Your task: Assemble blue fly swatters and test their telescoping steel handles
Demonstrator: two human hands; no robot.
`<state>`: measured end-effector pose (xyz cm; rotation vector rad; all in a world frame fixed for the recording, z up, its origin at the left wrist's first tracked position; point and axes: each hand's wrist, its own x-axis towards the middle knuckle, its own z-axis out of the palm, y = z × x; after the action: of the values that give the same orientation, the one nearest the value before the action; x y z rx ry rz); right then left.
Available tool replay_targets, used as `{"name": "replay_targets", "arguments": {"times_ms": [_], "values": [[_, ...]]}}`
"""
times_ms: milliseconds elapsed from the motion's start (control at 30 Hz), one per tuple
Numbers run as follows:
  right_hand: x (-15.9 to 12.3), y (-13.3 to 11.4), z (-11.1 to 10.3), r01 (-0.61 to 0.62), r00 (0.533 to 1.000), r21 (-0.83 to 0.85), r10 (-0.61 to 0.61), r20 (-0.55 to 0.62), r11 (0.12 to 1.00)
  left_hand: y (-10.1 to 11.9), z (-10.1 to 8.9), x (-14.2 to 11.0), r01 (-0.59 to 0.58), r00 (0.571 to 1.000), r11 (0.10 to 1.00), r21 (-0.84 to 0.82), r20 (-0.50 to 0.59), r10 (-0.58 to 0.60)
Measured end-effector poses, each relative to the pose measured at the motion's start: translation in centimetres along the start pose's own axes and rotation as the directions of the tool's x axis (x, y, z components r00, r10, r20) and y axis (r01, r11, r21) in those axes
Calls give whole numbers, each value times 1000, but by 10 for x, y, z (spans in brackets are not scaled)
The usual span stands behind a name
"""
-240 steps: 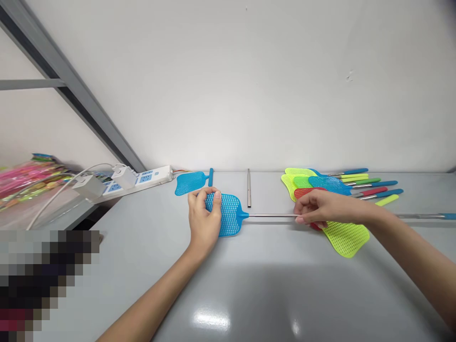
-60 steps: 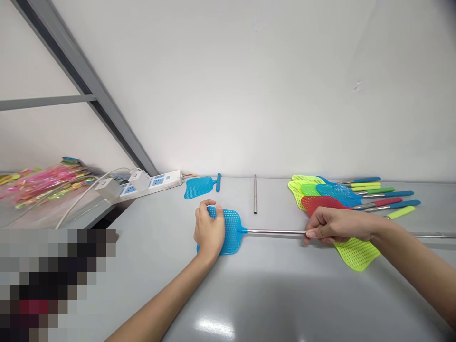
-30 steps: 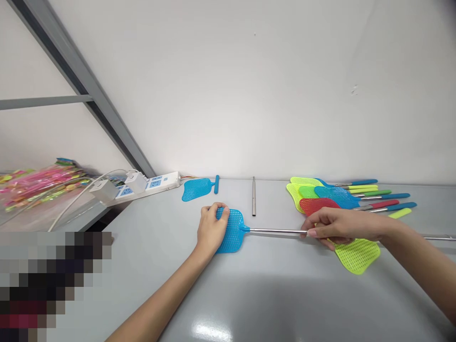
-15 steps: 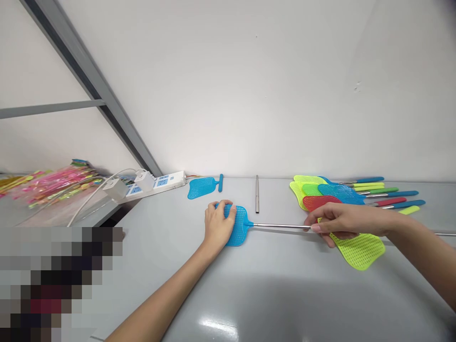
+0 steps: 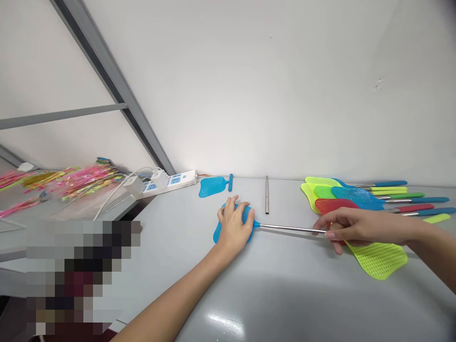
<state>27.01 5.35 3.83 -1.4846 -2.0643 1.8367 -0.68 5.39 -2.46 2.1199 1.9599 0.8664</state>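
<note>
Some firmness seems wise from here: the left hand (image 5: pixel 233 225), fingers spread, pinning the blue swatter head (image 5: pixel 218 233) beneath them while the right hand (image 5: pixel 359 225), fingers pinching its metal rod (image 5: pixel 288 228), guides it straight.

"What's along the back of the table (image 5: pixel 171 251), by the wall (image 5: pixel 270 104)?"
"Left to right: power strip (image 5: pixel 167 186), swatter head (image 5: pixel 213 186), handle (image 5: pixel 231 182), tube (image 5: pixel 267 195), then a pile of swatters (image 5: pixel 356 195)."
"And in front?"
"A fly swatter (image 5: pixel 217 232), left hand (image 5: pixel 235 223) on its left end, right hand (image 5: pixel 351 225) at its shaft (image 5: pixel 292 228), before the pile."
"Far left?"
"Bags (image 5: pixel 89 183), on another table (image 5: pixel 117 206)."
</note>
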Motion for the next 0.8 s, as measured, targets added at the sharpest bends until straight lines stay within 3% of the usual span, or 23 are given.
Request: {"name": "replay_targets", "arguments": {"times_ms": [100, 200, 300, 400, 600, 800], "values": [[3, 1, 0, 17, 1000, 43, -18, 8, 999, 9, -9, -6, -212, 977, 977, -8, 6, 212], [4, 0, 1, 48, 999, 58, -49, 12, 997, 17, -20, -9, -425, 896, 904, -53, 117, 428], [5, 1, 2, 71, 997, 82, -74, 36, 994, 20, -25, -10, -534, 811, 835, -129, 199, 550], [6, 4, 1, 92, 994, 87, -96, 52, 992, 19, -25, -9, -565, 753, 804, -183, 285, 594], [5, 7, -2, 49, 998, -38, -48, 42, 998, 15, -21, -8, -576, 704, 799, -173, 391, 592], [-1, 8, -10, 38, 998, -165, -44, -35, 986, 15, -21, -9, -564, 716, 814, -135, 411, 564]]}}
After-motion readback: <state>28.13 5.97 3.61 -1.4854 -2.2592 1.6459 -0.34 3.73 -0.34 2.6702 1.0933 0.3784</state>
